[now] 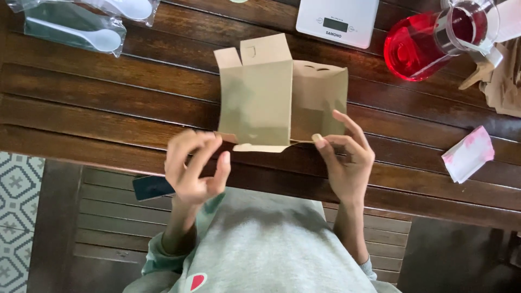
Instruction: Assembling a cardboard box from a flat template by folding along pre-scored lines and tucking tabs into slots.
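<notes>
A flat, partly unfolded brown cardboard box (271, 92) is held up over the dark wooden table (108, 108), flaps pointing away from me. My right hand (347, 163) pinches its lower right edge between thumb and fingers. My left hand (192, 165) is at the lower left corner of the box, fingers curled; its tips touch the bottom flap, but the grip itself is hard to make out.
A white kitchen scale (337, 20) lies at the far edge. A glass jug of red liquid (429, 40) stands at the right, a pink and white folded cloth (469, 153) below it. Bagged white plastic spoons (81, 21) lie top left. A dark phone (152, 187) rests on the bench.
</notes>
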